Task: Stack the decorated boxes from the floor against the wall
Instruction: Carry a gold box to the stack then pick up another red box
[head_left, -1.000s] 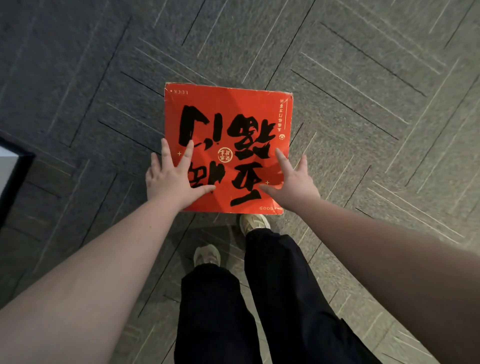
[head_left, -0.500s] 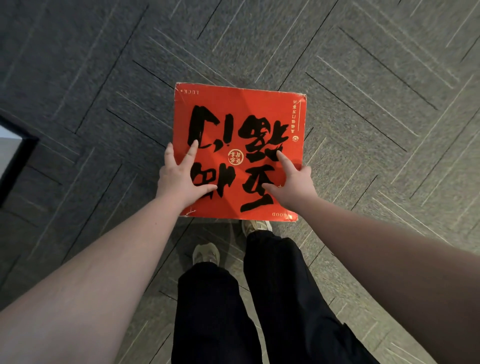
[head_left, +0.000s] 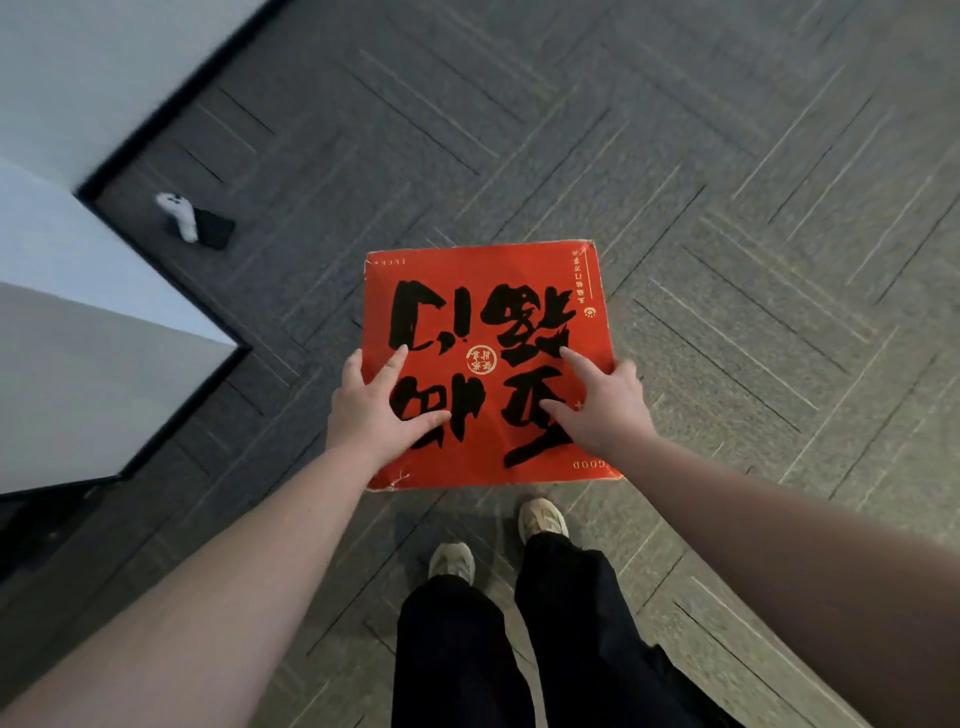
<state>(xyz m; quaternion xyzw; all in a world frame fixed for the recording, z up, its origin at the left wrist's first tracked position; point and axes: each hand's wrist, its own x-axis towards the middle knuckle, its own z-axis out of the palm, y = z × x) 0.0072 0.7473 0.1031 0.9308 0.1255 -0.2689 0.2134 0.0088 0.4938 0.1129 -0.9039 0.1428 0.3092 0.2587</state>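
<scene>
Far out to the left of both hands stands the white wall (head_left: 78, 93) with its dark skirting, and a jutting white corner (head_left: 104, 374) comes closer in. Beyond the left hand, near the skirting, a small white and black object (head_left: 195, 223) lies on the grey carpet (head_left: 727, 260); what it is cannot be made out. The left hand (head_left: 371, 410) holds the left edge of the red box (head_left: 485, 364), thumb and forefinger spread flat on the lid, the other fingers hidden round the side. The right hand (head_left: 602, 405) holds the right edge the same way. The box is level between them, seemingly above the floor, in front of the shoes (head_left: 496, 540). The carry looks underway; next it needs turning left and setting down against the wall
</scene>
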